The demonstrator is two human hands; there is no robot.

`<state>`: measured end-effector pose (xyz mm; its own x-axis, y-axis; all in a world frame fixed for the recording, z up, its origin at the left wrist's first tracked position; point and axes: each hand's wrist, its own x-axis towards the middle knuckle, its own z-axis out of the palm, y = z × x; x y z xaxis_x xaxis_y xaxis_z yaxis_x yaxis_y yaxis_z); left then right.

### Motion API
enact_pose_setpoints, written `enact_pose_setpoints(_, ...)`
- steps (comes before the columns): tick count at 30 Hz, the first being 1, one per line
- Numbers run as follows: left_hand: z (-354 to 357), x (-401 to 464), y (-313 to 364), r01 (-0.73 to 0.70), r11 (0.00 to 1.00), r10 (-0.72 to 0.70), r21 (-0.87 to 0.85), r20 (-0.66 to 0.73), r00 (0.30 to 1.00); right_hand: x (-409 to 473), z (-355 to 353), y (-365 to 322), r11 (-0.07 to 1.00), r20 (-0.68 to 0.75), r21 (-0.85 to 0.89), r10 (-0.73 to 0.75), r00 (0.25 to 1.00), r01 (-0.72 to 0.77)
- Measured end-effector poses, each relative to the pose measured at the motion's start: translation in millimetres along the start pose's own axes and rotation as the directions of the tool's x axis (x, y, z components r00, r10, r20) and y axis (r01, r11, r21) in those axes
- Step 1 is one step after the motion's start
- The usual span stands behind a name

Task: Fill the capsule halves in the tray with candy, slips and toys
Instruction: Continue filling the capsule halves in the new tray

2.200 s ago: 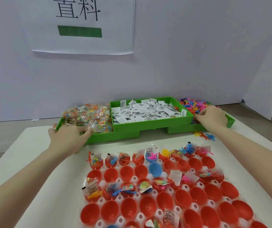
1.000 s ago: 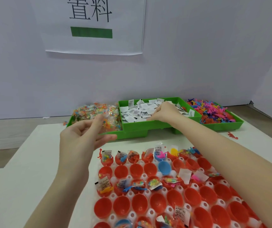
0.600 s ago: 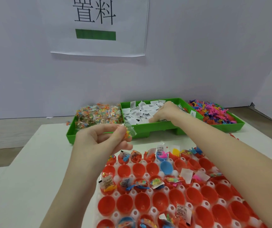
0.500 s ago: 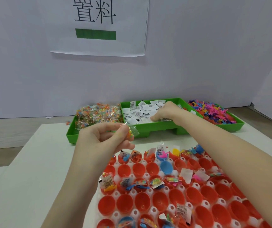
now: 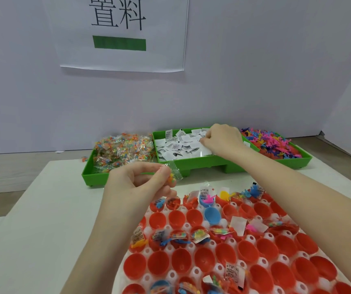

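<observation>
While my left hand (image 5: pixel 140 183) is pinching a clear candy packet (image 5: pixel 173 174) between thumb and fingertips, just above the far left corner of the capsule tray (image 5: pixel 191 272), my right hand (image 5: pixel 223 140) is reaching into the middle green bin (image 5: pixel 202 164), its fingers curling down onto the heap of paper slips (image 5: pixel 181 145). I cannot tell whether a slip is actually caught between them. I am seeing black print and barcode-like marks on the slips, too small to read.

To the left of that bin, the bin of candy packets (image 5: pixel 121 150) is sitting on the white desk (image 5: pixel 43 230); to the right, the bin of plastic toys (image 5: pixel 272 143) is showing pink, blue and orange figures.

Nearer to me, the white tray is holding rows of red capsule halves (image 5: pixel 157 264) and one blue half (image 5: pixel 211 215). Halves in the far row and in the third row are carrying packets, slips and small toys; many of the others are standing bare.

On the grey wall behind, a white paper sign (image 5: pixel 123 35) is hanging, printed with the large black characters 置料 above a solid green bar (image 5: pixel 119 43).
</observation>
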<state>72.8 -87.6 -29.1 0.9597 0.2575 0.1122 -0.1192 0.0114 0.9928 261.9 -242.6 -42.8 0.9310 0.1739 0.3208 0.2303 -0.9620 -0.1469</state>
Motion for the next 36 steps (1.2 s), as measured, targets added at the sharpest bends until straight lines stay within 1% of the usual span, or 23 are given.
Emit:
enact_pose_setpoints(2, 0, 0, -1, 0.004, 1.0, -0.004, 0.004, -0.002, 1.0, -2, -2, 2, 0.998, -0.09, 0.039, -0.046, 0.995, 0.049)
enact_pose_setpoints(3, 0, 0, -1, 0.004, 1.0, -0.004, 0.01, -0.002, 1.0, -3, -3, 4, 0.991, -0.148, 0.114, -0.053, 0.988, 0.07)
enact_pose_setpoints(4, 1, 0, -1, 0.004, 1.0, -0.004, 0.017, -0.003, 1.0, -4, -5, 4, 0.97, -0.204, 0.231, -0.027, 0.979, 0.075)
enact_pose_setpoints(5, 1, 0, -2, 0.007, 1.0, -0.007, 0.02, -0.002, 1.0, -5, -7, 5, 0.926, -0.246, 0.372, 0.032, 0.969, 0.064)
enact_pose_setpoints(6, 3, 0, -2, 0.014, 1.0, -0.014, 0.018, 0.001, 1.0, -4, -8, 5, 0.861, -0.251, 0.508, 0.108, 0.962, 0.036)
enact_pose_setpoints(7, 4, -1, -2, 0.021, 1.0, -0.021, 0.013, 0.003, 1.0, -3, -10, 6, 0.79, -0.216, 0.613, 0.173, 0.961, -0.005)
enact_pose_setpoints(9, 6, -1, -4, 0.032, 0.999, -0.032, -0.001, 0.002, 0.999, -4, -13, 6, 0.685, -0.097, 0.722, 0.242, 0.965, -0.099)
enact_pose_setpoints(11, 8, -1, -5, 0.044, 0.999, -0.044, -0.015, 0.001, 0.999, -7, -17, 4, 0.601, -0.02, 0.785, 0.27, 0.963, -0.152)
enact_pose_setpoints(14, 12, -3, -5, 0.057, 0.998, -0.056, -0.035, 0.014, 0.998, -15, -30, -3, 0.396, 0.117, 0.886, 0.317, 0.941, -0.243)
enact_pose_setpoints(15, 14, -3, -5, 0.063, 0.997, -0.062, -0.053, 0.021, 0.998, -21, -37, -6, 0.327, 0.18, 0.901, 0.318, 0.931, -0.286)
enact_pose_setpoints(16, 16, -4, -5, 0.073, 0.994, -0.071, -0.081, 0.028, 0.997, -28, -43, -10, 0.282, 0.237, 0.903, 0.306, 0.922, -0.325)
enact_pose_setpoints(18, 18, -6, -3, 0.102, 0.98, -0.095, -0.171, 0.048, 0.994, -50, -57, -19, 0.248, 0.312, 0.898, 0.229, 0.922, -0.365)
enact_pose_setpoints(20, 23, -9, 2, 0.122, 0.959, -0.109, -0.256, 0.064, 0.992, -78, -71, -29, 0.222, 0.339, 0.91, 0.092, 0.936, -0.351)
enact_pose_setpoints(22, 27, -14, 10, 0.12, 0.94, -0.098, -0.319, 0.085, 0.992, -107, -84, -38, 0.204, 0.316, 0.93, -0.024, 0.948, -0.305)
enact_pose_setpoints(23, 30, -17, 13, 0.115, 0.932, -0.085, -0.343, 0.102, 0.991, -119, -88, -41, 0.173, 0.286, 0.947, -0.058, 0.957, -0.272)
enact_pose_setpoints(25, 34, -24, 20, 0.11, 0.914, -0.063, -0.391, 0.131, 0.989, -137, -94, -45, 0.082, 0.209, 0.976, -0.059, 0.976, -0.204)
enact_pose_setpoints(26, 36, -27, 23, 0.107, 0.904, -0.052, -0.414, 0.142, 0.988, -143, -94, -45, 0.063, 0.161, 0.985, -0.031, 0.987, -0.158)
enact_pose_setpoints(27, 38, -31, 26, 0.095, 0.903, -0.034, -0.418, 0.15, 0.988, -146, -93, -44, 0.082, 0.106, 0.991, 0.008, 0.994, -0.106)
enact_pose_setpoints(29, 44, -38, 29, 0.034, 0.928, 0.025, -0.37, 0.154, 0.988, -152, -95, -44, 0.173, 0.022, 0.984, 0.073, 0.997, -0.035)
enact_pose_setpoints(31, 48, -41, 29, -0.009, 0.939, 0.052, -0.343, 0.117, 0.992, -160, -99, -43, 0.266, -0.006, 0.964, 0.078, 0.997, -0.015)
enact_pose_setpoints(32, 49, -42, 27, -0.022, 0.945, 0.054, -0.327, 0.09, 0.995, -162, -103, -44, 0.297, 0.009, 0.954, 0.061, 0.998, -0.027)
enact_pose_setpoints(33, 49, -41, 27, -0.02, 0.948, 0.045, -0.316, 0.072, 0.996, -164, -107, -42, 0.303, 0.039, 0.952, 0.036, 0.999, -0.048)
enact_pose_setpoints(36, 48, -40, 26, 0.015, 0.958, 0.015, -0.287, 0.104, 0.994, -159, -120, -33, 0.201, 0.191, 0.961, 0.017, 0.982, -0.19)
